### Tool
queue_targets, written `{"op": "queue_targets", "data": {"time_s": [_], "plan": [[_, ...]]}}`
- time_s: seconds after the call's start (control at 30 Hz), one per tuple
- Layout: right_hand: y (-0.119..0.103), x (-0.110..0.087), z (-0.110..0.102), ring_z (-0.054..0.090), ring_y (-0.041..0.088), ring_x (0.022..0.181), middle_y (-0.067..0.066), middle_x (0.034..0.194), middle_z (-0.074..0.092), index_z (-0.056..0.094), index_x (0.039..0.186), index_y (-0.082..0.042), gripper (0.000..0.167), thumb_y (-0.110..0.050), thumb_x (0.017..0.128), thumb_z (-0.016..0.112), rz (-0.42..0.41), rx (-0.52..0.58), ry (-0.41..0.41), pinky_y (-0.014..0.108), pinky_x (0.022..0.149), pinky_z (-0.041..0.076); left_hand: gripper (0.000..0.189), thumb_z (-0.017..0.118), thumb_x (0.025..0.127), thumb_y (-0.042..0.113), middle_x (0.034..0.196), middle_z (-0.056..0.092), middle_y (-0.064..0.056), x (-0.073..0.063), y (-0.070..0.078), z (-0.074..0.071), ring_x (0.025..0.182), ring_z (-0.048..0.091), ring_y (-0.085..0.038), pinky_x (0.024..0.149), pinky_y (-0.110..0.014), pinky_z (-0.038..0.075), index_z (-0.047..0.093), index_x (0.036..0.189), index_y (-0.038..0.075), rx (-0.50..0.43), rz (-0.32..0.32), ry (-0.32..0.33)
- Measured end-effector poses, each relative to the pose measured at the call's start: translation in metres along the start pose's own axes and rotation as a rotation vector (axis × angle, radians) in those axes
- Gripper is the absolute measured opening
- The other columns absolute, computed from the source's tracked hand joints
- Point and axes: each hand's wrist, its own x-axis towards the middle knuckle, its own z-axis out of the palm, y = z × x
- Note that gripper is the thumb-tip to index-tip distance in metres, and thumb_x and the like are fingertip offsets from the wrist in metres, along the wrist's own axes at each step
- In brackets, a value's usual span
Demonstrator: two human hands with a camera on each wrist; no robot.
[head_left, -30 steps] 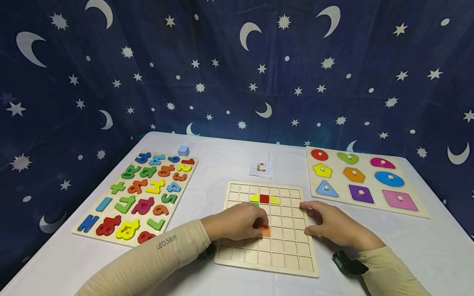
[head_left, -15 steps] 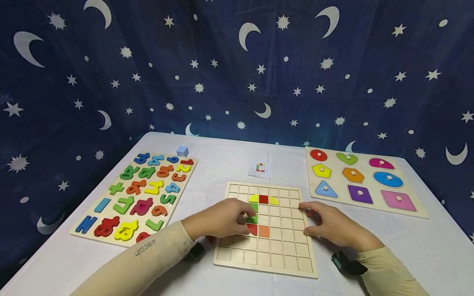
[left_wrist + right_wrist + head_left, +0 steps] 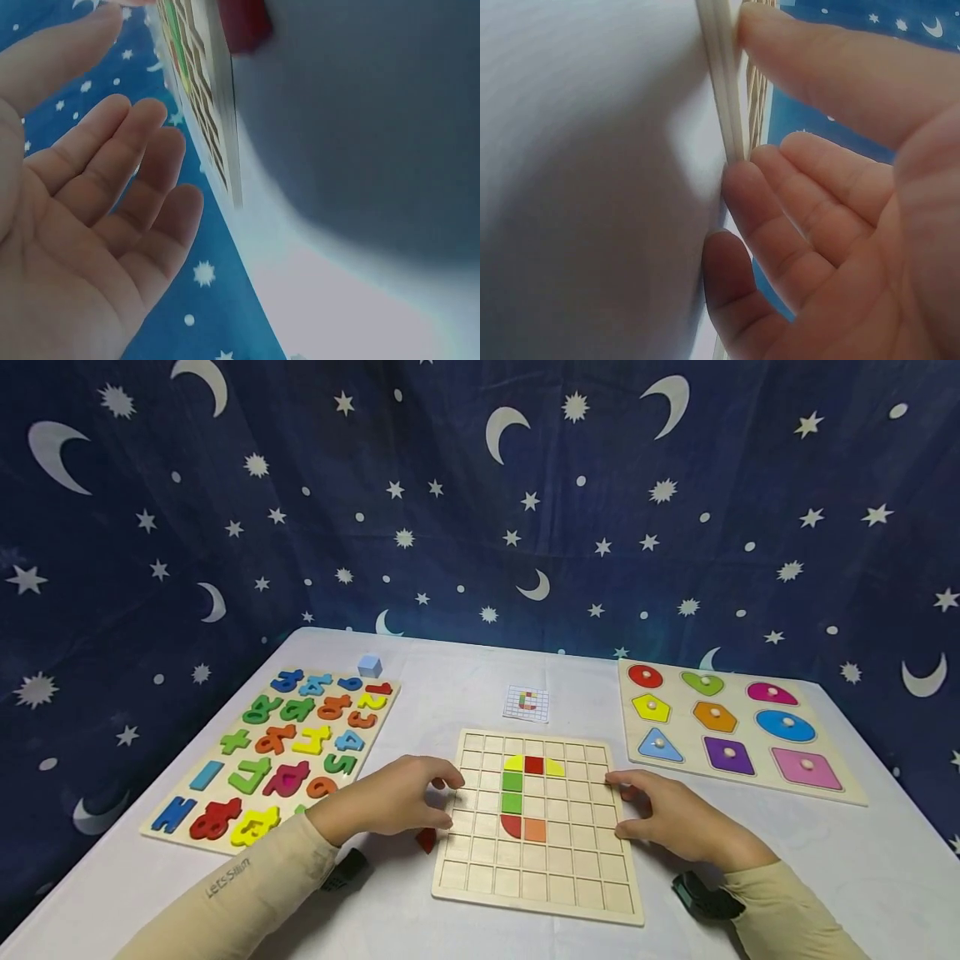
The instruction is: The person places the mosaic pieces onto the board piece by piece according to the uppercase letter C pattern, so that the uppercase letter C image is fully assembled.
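Note:
A wooden grid board [image 3: 570,860] lies on the table between my hands. Set in its cells are two yellow pieces [image 3: 554,767] with curved edges, a red square [image 3: 533,765], two green squares [image 3: 512,782], a red rounded-corner piece [image 3: 511,826] and an orange square [image 3: 535,830]. My left hand [image 3: 390,797] hovers at the board's left edge, fingers loosely bent with nothing between them. Under it, a red piece [image 3: 426,840] lies on the table, partly hidden. At the right edge my right hand [image 3: 675,814] rests thumb and fingertips against the board's rim.
A small pattern card [image 3: 527,702] lies behind the board. To the left is a number puzzle [image 3: 225,760]; a light blue cube [image 3: 369,666] stands behind it. On the right lies a knobbed shape puzzle [image 3: 750,768]. A starry curtain [image 3: 480,527] hangs behind the table.
My left hand has let go of the red rounded-corner piece, now in a cell left of the orange square, and has moved left off the board. My right hand stays at the edge.

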Motion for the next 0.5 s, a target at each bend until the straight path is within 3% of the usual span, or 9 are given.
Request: {"op": "queue_targets", "data": {"time_s": [0.23,0.5], "plan": [[-0.003,-0.002,0.0,0.056,0.031,0.116,0.013,0.131,0.059,0.054,0.139,-0.002,0.072,-0.028,0.08,0.085,-0.007,-0.026,-0.005,0.056,0.101,0.042,0.038,0.086,0.079,0.012,0.105,0.065,0.002,-0.01,-0.007,-0.004,0.099,0.057,-0.02,0.093,-0.041,0.049,0.069,0.112,0.009,0.012,-0.064,-0.013],[-0.01,-0.001,0.003,0.055,0.029,0.117,0.013,0.134,0.058,0.056,0.138,-0.004,0.072,-0.03,0.079,0.086,0.011,-0.076,-0.004,0.056,0.102,0.041,0.038,0.086,0.077,0.01,0.102,0.064,0.004,-0.018,-0.012,-0.003,0.097,0.056,-0.019,0.093,-0.042,0.048,0.069,0.111,0.01,0.009,-0.091,-0.032]]}}
